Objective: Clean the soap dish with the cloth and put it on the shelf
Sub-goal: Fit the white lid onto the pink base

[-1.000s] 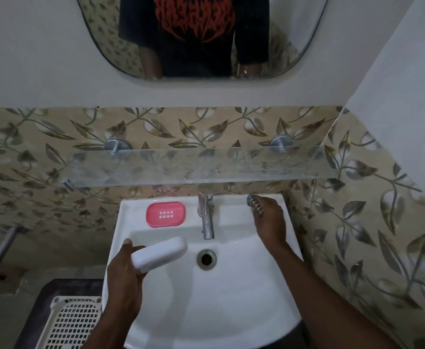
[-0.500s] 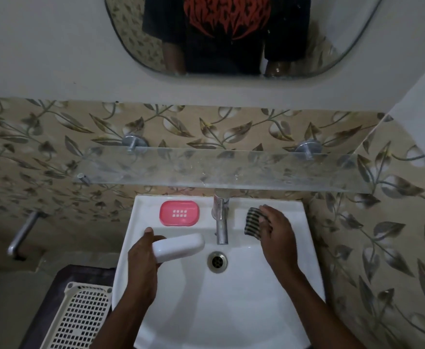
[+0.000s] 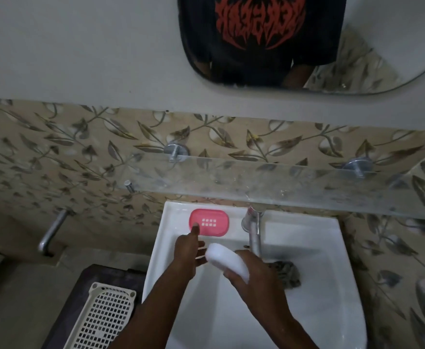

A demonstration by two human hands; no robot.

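Far left, at nine o'clock, a metal pipe (image 3: pixel 52 231) juts from the leaf-patterned tile wall (image 3: pixel 55 157). Below it, at seven o'clock, a cream perforated basket (image 3: pixel 103 318) lies on a dark surface (image 3: pixel 80 278) just beside the sink.

Now the white sink (image 3: pixel 332 285) itself. On its back ledge, at about eleven o'clock from the drain area, sits the pink soap dish tray (image 3: pixel 209 222), flat, with its little grid of holes facing up. The left hand (image 3: pixel 187 255) is loose, fingers spread and half open, gripping nothing; its thumb (image 3: pixel 195 229) pokes up over the pink tray's near-left corner, though whether it actually touches I cannot tell.

Just right of that, the white soap dish cover (image 3: pixel 227 260) is up over the basin, tilted, its far end toward the left hand's fingertips. The right hand (image 3: pixel 254 275) is curled around its near end, clamped on it from the right.

Straight behind, at twelve o'clock, the chrome tap (image 3: pixel 254 233) rises from the ledge. Further right, at about three o'clock from the right hand, the patterned cloth (image 3: pixel 287 272) lies bunched in the basin, partly hidden behind that hand.

Above everything runs the glass shelf (image 3: pixel 256 182) on its metal pegs, and higher still the mirror (image 3: pixel 357 59) shows a dark shirt with red print.
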